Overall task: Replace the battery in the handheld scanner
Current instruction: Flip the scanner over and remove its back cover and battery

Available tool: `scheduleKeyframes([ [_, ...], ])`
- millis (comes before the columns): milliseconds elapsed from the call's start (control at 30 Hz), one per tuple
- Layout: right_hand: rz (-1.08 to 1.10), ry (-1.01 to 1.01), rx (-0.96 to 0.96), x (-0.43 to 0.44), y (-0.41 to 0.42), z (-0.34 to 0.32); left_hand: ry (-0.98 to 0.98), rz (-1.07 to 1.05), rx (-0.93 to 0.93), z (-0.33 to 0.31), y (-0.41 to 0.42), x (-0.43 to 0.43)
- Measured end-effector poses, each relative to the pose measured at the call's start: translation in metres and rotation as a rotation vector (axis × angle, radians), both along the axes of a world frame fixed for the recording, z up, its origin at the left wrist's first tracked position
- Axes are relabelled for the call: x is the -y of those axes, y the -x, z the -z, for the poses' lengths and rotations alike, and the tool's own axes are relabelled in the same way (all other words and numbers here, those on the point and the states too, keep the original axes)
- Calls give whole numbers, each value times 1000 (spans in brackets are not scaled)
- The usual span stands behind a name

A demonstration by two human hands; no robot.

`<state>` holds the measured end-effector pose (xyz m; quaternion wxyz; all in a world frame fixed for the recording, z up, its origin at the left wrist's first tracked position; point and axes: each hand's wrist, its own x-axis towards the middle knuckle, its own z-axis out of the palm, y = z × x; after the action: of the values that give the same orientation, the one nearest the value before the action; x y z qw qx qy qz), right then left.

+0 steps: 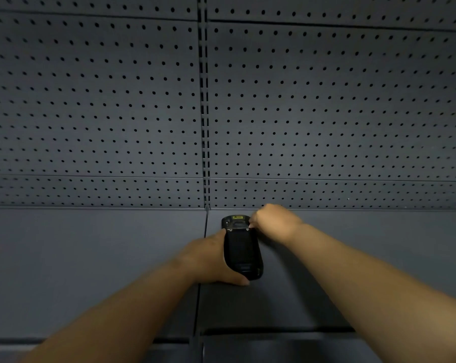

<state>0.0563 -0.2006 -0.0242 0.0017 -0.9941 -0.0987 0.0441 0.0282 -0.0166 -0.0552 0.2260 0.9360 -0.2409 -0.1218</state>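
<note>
A black handheld scanner (242,247) lies back side up on the dark grey shelf (90,258), its head with a small yellow label pointing to the back wall. My left hand (211,260) wraps its left side and near end, thumb under the bottom edge. My right hand (272,220) is curled at the scanner's far right corner, with fingertips on the head end. The back cover looks closed; no loose battery is in view.
A grey pegboard wall (326,113) rises straight behind the shelf. A vertical slotted upright (203,100) splits it, and a seam (202,297) runs down the shelf below. The shelf's front edge (274,332) lies near my forearms.
</note>
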Motion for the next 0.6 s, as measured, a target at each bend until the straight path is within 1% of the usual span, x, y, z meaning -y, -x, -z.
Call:
scheduleKeyframes([
  [167, -2, 27, 42, -3, 1, 4, -7, 14, 8, 0, -1, 0],
  [300, 103, -6, 1, -9, -2, 8, -11, 3, 4, 1, -1, 0],
  [433, 196, -305, 55, -10, 12, 10, 1, 25, -31, -2, -1, -2],
  [533, 162, -382, -24, -7, 26, 10, 43, 56, -114, -10, -7, -9],
  [600, 105, -421, -112, -3, 36, 12, 79, 49, -122, -15, -14, -12],
])
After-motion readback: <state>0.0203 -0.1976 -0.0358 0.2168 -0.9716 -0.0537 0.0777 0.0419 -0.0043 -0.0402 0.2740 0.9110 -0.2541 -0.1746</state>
